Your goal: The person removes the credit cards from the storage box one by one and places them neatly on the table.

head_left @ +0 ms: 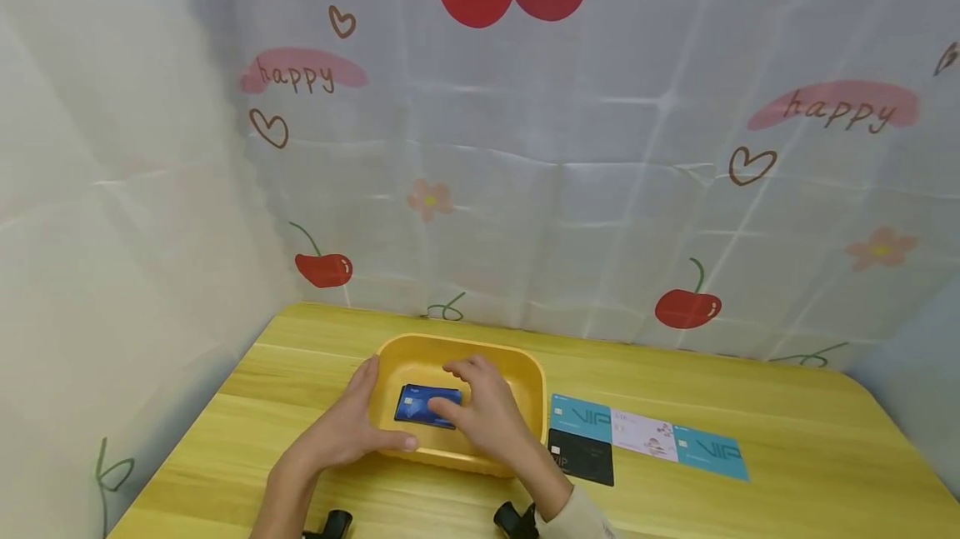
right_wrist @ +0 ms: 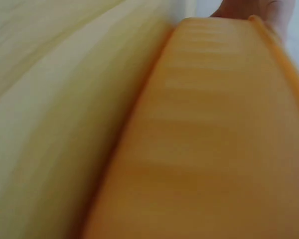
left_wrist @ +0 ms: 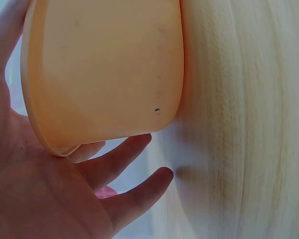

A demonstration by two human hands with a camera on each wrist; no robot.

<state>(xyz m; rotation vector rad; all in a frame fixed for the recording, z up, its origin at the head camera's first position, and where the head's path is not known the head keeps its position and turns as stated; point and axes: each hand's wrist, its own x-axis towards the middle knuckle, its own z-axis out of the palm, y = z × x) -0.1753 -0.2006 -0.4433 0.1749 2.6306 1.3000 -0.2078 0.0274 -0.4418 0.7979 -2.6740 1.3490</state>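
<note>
Left hand (head_left: 341, 432) spread against a yellow, rounded-rectangular plastic tray (head_left: 530, 372)
Right hand (head_left: 489, 411), thumb and fingers apart, over a blue rectangular chip card (head_left: 414, 407) inside.

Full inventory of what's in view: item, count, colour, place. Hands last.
Bin: 1, yellow-orange, on the table, left of the loose cards
Blue card: at least 1, blue, flat inside the bin; exact number unclear
Teal cards: 2, teal, right of the bin, at either end of a row of three
White card: 1, white with pinkish print, between the teal cards
Black card: 1, black, on the near side of the left teal card
Table: 1, yellow wood grain, under everything
Printed sheet: count unclear, pale with cherries, hearts, flowers, behind the table
Black devices: 2, black, bottom edge, near the wrists
Sleeve: 1, cream, right forearm
Left hand: 1, bare, against the bin's left end
Right hand: 1, bare, over the bin, thumb at the blue card
</note>
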